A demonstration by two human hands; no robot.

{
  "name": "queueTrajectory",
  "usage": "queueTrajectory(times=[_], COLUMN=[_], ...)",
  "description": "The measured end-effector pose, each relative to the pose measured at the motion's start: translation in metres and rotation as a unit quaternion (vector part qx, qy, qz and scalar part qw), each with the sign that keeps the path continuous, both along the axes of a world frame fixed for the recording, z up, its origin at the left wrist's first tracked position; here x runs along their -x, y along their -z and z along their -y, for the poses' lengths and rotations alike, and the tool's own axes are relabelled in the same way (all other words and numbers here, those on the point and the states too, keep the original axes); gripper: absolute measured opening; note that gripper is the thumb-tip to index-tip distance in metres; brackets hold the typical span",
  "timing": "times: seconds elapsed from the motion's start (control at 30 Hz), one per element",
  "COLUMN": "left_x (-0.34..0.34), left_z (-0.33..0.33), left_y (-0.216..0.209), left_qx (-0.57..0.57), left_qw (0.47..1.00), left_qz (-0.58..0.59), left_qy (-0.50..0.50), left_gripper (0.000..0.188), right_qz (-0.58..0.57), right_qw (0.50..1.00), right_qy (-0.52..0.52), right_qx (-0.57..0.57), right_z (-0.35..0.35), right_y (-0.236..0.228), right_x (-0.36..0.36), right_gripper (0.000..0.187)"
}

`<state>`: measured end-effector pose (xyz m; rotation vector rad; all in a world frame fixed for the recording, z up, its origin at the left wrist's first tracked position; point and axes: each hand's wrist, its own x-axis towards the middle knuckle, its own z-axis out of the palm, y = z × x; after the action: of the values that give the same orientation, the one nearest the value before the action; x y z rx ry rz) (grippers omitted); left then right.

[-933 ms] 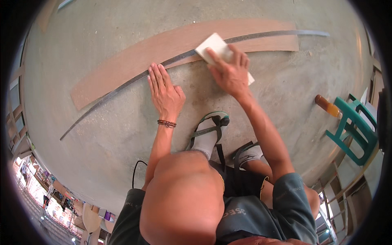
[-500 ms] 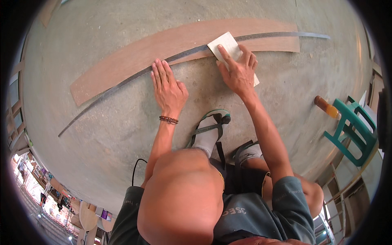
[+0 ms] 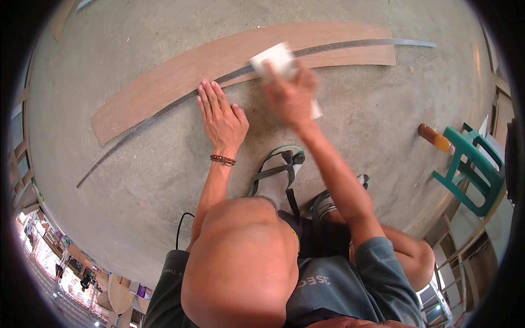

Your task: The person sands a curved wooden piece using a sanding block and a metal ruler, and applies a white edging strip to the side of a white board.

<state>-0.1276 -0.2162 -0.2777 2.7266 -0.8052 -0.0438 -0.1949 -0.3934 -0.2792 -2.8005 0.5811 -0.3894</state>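
On the concrete floor lies a reddish-brown wooden board (image 3: 158,87), long and thin. A narrow dark metal-looking strip (image 3: 129,134) runs along it, passing over the board's near edge and sticking out at both ends. My left hand (image 3: 222,120) lies flat, its fingers together and its fingertips pressing on the strip left of the middle. To its right, my right hand (image 3: 290,93) grips a pale flat rectangular panel (image 3: 272,56), which lies across the strip and the board. Motion smears the right fingers and the panel.
At the right, a green plastic stool (image 3: 469,169) lies tipped over beside a bottle of amber liquid (image 3: 436,139). My sandalled foot (image 3: 276,172) is just below the hands. Shelving and clutter (image 3: 82,268) line the lower left.
My right hand and the pale panel have slid left along the strip, closer to my left hand. The left hand stays pressed on the strip.
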Motion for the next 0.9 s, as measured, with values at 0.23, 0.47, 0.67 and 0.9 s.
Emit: queueTrajectory(times=[0.23,0.47,0.67,0.9], left_x=[0.003,0.001,0.004,0.005], left_z=[-0.004,-0.001,-0.003,-0.001], left_y=[-0.002,0.001,0.000,0.007], left_qx=[-0.014,-0.019,0.002,-0.056], left_qw=[1.000,1.000,1.000,0.998], left_qz=[0.006,0.000,0.013,0.024], left_qy=[-0.005,-0.005,-0.011,0.002], left_gripper=[0.074,0.075,0.075,0.075], right_qz=[-0.032,-0.033,-0.012,0.017], right_qw=[0.998,0.997,0.990,0.991], right_qy=[0.055,-0.035,0.139,-0.031], right_qx=[0.006,-0.063,0.027,-0.128], right_z=[0.050,-0.018,0.082,-0.009], right_y=[-0.004,-0.007,-0.006,0.014], right_x=[0.016,-0.005,0.031,-0.001], right_gripper=[0.058,0.057,0.056,0.061])
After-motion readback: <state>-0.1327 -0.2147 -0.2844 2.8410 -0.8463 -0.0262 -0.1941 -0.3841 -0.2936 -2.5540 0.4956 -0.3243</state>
